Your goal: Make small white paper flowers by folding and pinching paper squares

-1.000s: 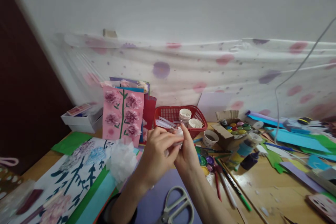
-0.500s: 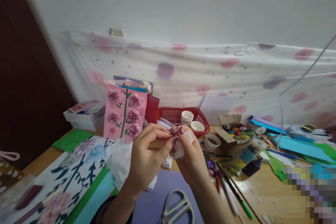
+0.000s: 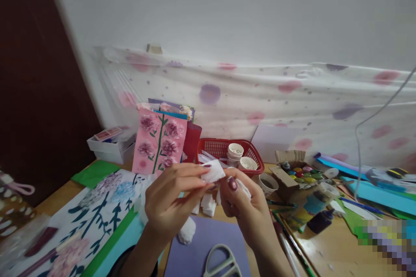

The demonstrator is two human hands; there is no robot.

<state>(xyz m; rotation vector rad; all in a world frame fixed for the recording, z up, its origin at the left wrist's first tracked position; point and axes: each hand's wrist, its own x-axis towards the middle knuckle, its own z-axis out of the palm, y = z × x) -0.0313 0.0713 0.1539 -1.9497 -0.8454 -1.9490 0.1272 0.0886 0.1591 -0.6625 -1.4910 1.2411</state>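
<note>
My left hand (image 3: 172,201) pinches a small folded piece of white tissue paper (image 3: 214,170) between thumb and fingers, in front of the red basket. Close beside it, my right hand (image 3: 250,212) is closed, thumb bent over the fingers, with more white tissue (image 3: 243,188) showing behind the thumb. Its fingertips are near the right corner of the folded piece. Below the hands lie small folded white tissue pieces (image 3: 208,205) and a crumpled white wad (image 3: 187,230). Scissors with pale grey handles (image 3: 224,264) rest on a purple sheet (image 3: 191,253); their blades are out of view.
A red basket (image 3: 255,169) holds paper cups and white strips. Left of it stands a pink card with flowers (image 3: 159,138); a painted flower sheet (image 3: 87,220) lies nearer. On the right are a dark-filled cup (image 3: 268,184), a paint box (image 3: 282,177), brushes, a dark bottle (image 3: 320,221) and coloured paper.
The left fingers now hold a flat folded tissue piece up, with the hands slightly further apart. The right thumb has bent over its tissue. The view has tilted up and shifted left a little.
</note>
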